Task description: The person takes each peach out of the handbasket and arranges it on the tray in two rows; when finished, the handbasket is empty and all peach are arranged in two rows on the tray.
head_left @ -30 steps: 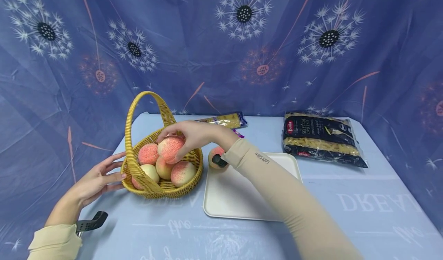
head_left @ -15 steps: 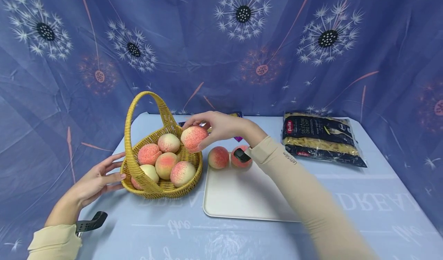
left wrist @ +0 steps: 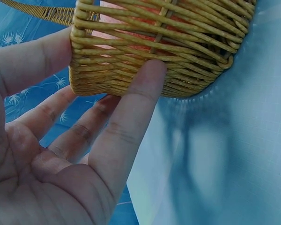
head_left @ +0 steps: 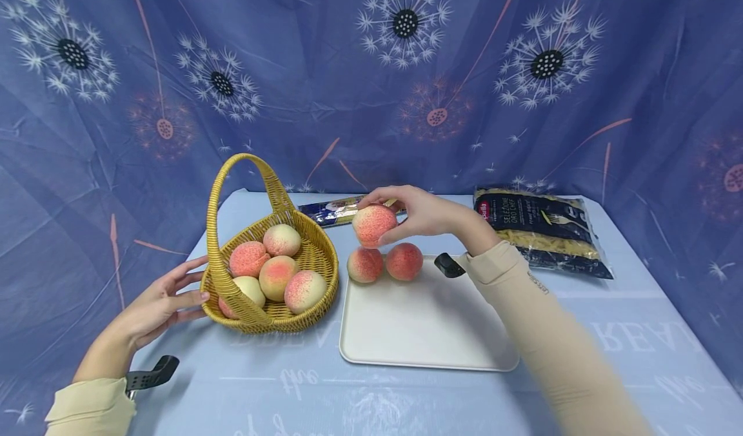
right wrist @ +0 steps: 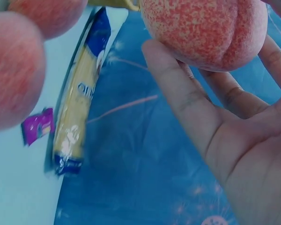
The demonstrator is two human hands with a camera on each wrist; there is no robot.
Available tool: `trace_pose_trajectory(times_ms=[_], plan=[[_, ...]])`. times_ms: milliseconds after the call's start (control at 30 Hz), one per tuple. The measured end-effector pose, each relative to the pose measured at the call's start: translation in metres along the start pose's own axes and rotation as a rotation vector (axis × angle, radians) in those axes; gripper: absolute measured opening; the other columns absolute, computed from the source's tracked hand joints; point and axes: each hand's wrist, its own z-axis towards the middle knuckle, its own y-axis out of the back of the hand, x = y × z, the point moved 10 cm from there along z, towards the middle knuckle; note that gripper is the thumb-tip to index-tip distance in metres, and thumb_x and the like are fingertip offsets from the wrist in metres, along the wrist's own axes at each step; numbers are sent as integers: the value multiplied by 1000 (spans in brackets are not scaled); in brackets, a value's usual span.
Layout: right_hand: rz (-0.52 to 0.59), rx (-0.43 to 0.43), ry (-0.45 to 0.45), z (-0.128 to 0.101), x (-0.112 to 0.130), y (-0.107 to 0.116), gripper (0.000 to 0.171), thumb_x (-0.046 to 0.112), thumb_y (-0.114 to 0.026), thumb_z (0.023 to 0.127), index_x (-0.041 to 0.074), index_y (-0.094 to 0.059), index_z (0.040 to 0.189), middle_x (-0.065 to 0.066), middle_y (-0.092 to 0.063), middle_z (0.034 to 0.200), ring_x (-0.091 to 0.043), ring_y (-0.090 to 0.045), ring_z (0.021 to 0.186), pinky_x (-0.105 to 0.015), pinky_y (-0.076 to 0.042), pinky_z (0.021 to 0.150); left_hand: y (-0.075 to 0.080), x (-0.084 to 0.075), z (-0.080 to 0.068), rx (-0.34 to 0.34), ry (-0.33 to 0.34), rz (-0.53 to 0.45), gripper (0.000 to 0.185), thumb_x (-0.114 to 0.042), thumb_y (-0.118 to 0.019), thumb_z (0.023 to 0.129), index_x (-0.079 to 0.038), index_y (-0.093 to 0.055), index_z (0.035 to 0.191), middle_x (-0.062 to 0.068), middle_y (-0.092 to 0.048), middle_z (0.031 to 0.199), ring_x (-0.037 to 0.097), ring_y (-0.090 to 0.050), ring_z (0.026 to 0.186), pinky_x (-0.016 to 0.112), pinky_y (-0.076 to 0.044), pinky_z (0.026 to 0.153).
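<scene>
- Head view: right hand, fingers pinching a peach aloft near two peaches on the tray; best lowered gently beside them.
- Left hand, fingers spread, touches the basket; light steadying should suffice.

- Left sleeve: pale cream, close-fitting fabric, ending in a creased cuff — the left hand bare beyond it.
- Left wrist device: matte black, angled, with a rounded end and a small silvery piece beneath.
- Right sleeve: long, smooth beige fabric, small dark lettering near the cuff — too small to read.
- Right wrist device: black, stubby, rounded.
</scene>
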Motion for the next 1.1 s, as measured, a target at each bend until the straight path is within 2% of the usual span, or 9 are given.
trace_pose_trajectory(times_ms=[267, 567, 900, 1100], plan=[[18, -34, -77, -32, -21, 9, 67, 19, -91, 87, 22, -62, 148, -3, -62, 147, -29, -62, 128, -41, -64, 93, 0, 0, 0, 4, -6, -13, 71, 5, -56, 107, -36, -35, 160, -21, -60, 136, 7, -73, 115, 34, -67, 89], [46, -83, -147, -67, -51, 13, 66, 15, -91, 87, 20, -62, 147, -9, -59, 147, -32, -63, 126, -39, -65, 92, 1, 1, 0, -3, -2, -14, 70, 5, -56, 107, -36, -36, 160, -19, -60, 136, 7, -73, 115, 34, -67, 89], [31, -162, -217, -95, -85, 18, 61, 18, -93, 85, 18, -60, 136, -12, -60, 141, -33, -64, 123, -49, -61, 97, -1, -1, 0, -6, -11, -5, 70, 4, -57, 107, -35, -36, 161, -19, -60, 136, 7, -73, 115, 34, -67, 90], [36, -169, -251, -107, -100, 16, 60, 17, -92, 85, 15, -60, 136, -14, -60, 140, -36, -60, 126, -49, -60, 98, 0, 1, 0, -10, -4, 4, 70, 4, -57, 107, -34, -35, 161, -20, -58, 137, 5, -72, 116, 33, -67, 90]])
